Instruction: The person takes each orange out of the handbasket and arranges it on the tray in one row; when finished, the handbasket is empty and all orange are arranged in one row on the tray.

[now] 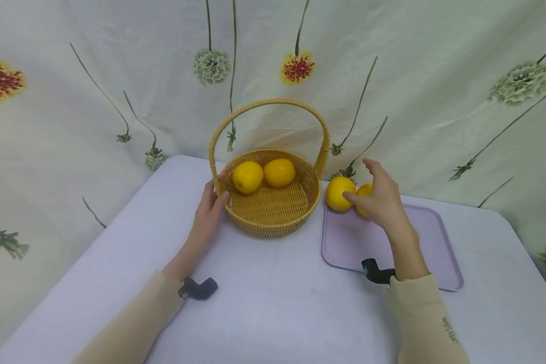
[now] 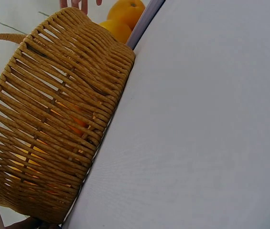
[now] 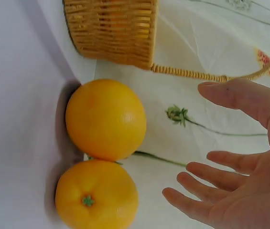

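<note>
A wicker basket [image 1: 273, 215] with a tall arched handle stands near the back of the table. Two yellow-orange fruits [image 1: 247, 177] lie inside it at the back. My left hand [image 1: 207, 205] holds the basket's left side at the rim, by the foot of the handle. To the right, two oranges [image 3: 106, 119] sit side by side on the far left part of a lilac tray [image 1: 429, 232]. Over them hovers my right hand [image 1: 382, 199], fingers spread and thumb apart, holding nothing; in the right wrist view its fingertips [image 3: 170, 193] are clear of both oranges.
A white cloth covers the table [image 1: 255, 303]. Behind it hangs a pale curtain [image 1: 164, 76] printed with flowers, close to the basket and the tray's far edge. The handle [image 1: 273, 101] arches high over the basket.
</note>
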`<state>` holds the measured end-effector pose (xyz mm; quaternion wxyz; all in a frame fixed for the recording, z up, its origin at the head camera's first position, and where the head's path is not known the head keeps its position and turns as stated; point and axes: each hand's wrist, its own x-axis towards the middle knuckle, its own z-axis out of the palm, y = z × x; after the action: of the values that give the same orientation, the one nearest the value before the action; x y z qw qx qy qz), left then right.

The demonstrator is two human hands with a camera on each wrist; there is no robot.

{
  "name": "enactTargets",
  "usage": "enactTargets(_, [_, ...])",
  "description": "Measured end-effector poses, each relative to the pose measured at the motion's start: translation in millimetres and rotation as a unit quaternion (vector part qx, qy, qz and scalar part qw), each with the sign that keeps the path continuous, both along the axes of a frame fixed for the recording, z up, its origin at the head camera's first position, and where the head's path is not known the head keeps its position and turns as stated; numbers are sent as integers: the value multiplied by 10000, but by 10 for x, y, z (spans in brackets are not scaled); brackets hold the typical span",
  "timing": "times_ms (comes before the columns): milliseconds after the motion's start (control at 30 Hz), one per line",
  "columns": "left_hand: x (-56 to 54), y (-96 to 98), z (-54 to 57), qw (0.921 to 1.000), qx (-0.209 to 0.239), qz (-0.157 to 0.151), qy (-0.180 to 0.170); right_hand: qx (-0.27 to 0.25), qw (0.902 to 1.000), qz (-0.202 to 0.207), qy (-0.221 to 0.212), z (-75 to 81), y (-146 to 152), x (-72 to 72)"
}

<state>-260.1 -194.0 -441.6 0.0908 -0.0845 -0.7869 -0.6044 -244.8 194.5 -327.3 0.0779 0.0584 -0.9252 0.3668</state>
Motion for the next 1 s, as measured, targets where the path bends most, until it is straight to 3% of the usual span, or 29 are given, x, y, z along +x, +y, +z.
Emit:
enactTargets(667, [-3, -12, 6, 10000, 66, 34, 38, -1049, 9931, 348, 396, -137, -550, 6])
enactTargets(1000, [189, 74, 294, 9999, 85, -38, -142, -944, 9922, 750, 307, -91, -860, -44])
